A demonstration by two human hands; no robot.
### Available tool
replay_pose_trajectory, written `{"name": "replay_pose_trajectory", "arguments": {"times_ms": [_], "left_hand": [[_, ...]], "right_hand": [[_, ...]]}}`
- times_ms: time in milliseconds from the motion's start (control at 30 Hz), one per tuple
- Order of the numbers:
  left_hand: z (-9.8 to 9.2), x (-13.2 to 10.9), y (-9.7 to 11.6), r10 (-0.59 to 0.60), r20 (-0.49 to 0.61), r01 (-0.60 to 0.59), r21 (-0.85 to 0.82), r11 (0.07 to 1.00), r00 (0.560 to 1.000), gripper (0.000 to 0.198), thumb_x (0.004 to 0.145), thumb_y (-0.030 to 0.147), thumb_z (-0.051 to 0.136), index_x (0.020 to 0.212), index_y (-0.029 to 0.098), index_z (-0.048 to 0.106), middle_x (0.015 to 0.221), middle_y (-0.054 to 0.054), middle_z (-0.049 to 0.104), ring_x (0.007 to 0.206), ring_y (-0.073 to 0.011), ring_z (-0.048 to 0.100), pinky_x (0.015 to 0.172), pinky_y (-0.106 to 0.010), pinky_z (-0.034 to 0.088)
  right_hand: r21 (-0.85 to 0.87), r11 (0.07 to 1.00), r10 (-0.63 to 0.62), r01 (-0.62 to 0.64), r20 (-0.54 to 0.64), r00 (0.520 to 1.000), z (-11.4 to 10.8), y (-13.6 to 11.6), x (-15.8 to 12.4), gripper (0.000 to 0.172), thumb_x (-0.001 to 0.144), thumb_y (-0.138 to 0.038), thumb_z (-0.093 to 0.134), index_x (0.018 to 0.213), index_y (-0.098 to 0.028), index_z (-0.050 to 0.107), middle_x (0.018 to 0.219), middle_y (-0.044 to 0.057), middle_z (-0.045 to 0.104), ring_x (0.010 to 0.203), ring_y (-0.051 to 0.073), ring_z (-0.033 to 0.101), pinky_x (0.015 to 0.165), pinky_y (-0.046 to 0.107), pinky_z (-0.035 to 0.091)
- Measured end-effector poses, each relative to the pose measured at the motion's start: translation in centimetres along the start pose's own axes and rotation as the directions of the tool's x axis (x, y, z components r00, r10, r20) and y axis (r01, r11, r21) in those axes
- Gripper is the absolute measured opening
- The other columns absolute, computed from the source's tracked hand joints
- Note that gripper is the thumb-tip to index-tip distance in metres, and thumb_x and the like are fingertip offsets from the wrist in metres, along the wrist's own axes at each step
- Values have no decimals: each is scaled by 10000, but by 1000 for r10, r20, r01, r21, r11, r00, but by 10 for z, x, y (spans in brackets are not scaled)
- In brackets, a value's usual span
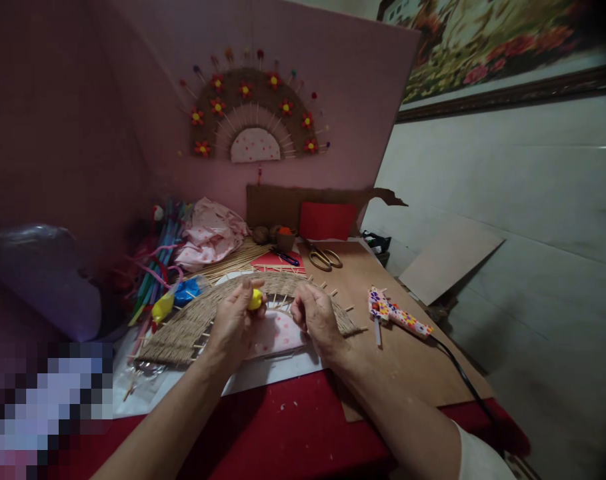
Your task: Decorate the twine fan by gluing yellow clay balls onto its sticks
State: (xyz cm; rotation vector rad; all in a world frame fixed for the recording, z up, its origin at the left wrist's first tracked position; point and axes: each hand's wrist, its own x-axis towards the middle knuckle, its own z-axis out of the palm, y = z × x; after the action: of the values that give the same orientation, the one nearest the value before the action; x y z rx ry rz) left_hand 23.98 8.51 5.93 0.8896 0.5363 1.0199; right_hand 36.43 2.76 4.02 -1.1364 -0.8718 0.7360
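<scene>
My left hand (237,321) is closed on a small yellow lump (255,300) that looks like soft modelling clay. To its right, my right hand (317,313) has its fingers pinched together; what they hold, if anything, is too small to make out. Beneath both hands lies a half-round fan (177,337) of woven twine on thin sticks. A pink dotted half-circle (277,331) forms its middle and is partly hidden by my hands. Left of the fan's upper edge are a yellow bag of clay (163,307) and a blue one (187,291).
A flower-patterned glue gun (400,317) with a black cord lies on brown board (363,273) at right. Behind are gold-handled scissors (323,258), a cutter (286,257) and dotted cloth (210,230). A finished-looking flowered fan (245,90) hangs on the pink panel.
</scene>
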Motion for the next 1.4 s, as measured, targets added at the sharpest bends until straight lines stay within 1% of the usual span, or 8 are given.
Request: {"name": "replay_pose_trajectory", "arguments": {"times_ms": [233, 400, 567, 767, 900, 1033, 1300, 1400], "left_hand": [[3, 0, 3, -73, -70, 70, -43, 997, 995, 451, 629, 88, 744, 1063, 132, 630, 775, -47, 674, 650, -108, 622, 595, -180, 493], [3, 0, 0, -56, -35, 56, -12, 998, 998, 271, 662, 315, 762, 749, 86, 645, 689, -32, 621, 563, -88, 565, 526, -179, 465], [1, -1, 0, -96, 119, 99, -18, 995, 988, 245, 674, 275, 733, 818, 113, 620, 684, -39, 627, 551, -110, 558, 516, -206, 447], [1, 0, 0, -60, 11, 60, 31, 998, 998, 210, 639, 235, 717, 777, 98, 639, 660, -25, 605, 573, -88, 523, 537, -174, 419], [0, 0, -4, -76, 38, 72, 98, 993, 996, 245, 633, 303, 745, 716, 97, 641, 606, -13, 577, 536, -75, 489, 500, -161, 385], [0, -1, -8, -82, 48, 76, 109, 991, 995, 286, 616, 340, 770, 654, 99, 622, 558, -3, 549, 499, -64, 462, 472, -156, 366], [3, -4, -7, -70, 43, 69, 22, 997, 997, 484, 564, 213, 819, 1004, 144, 628, 901, -57, 664, 673, -128, 614, 600, -246, 496], [2, -2, -6, -41, -6, 42, 53, 998, 999, 473, 548, 293, 840, 938, 121, 633, 685, -16, 636, 568, -100, 578, 494, -178, 429]], "right_hand": [[97, 994, 59, -56, -28, 998, 1, 4, 4, 217, 717, -334, 603, 846, -166, 556, 595, -52, 544, 382, 44, 375, 312, 149, 261], [177, 979, 95, -103, 55, 994, 1, 6, 3, 220, 733, -354, 581, 841, -162, 576, 571, -69, 487, 383, 40, 350, 316, 145, 313], [144, 980, 124, -138, 101, 987, 1, 6, 0, 315, 793, -465, 518, 658, -182, 487, 461, -94, 403, 311, 30, 288, 288, 145, 245], [23, 996, 80, -81, 43, 996, 1, 2, -2, 391, 791, -514, 541, 605, -176, 481, 435, -82, 398, 322, 35, 299, 306, 153, 219], [5, 998, 55, -55, 70, 996, 1, 1, -3, 288, 803, -460, 523, 754, -176, 538, 560, -56, 502, 368, 46, 354, 317, 152, 252], [-57, 998, 30, -24, 101, 994, 1, 3, -5, 352, 839, -481, 485, 651, -183, 487, 488, -62, 447, 365, 54, 352, 337, 166, 261], [-40, 999, 7, -5, 44, 999, 1, 2, -4, 278, 850, -425, 440, 717, -188, 499, 541, -50, 495, 377, 64, 354, 349, 179, 253], [-133, 988, -77, 84, 57, 995, 0, 3, -3, 351, 853, -450, 443, 609, -198, 446, 473, -57, 429, 389, 72, 334, 383, 196, 260]]}}
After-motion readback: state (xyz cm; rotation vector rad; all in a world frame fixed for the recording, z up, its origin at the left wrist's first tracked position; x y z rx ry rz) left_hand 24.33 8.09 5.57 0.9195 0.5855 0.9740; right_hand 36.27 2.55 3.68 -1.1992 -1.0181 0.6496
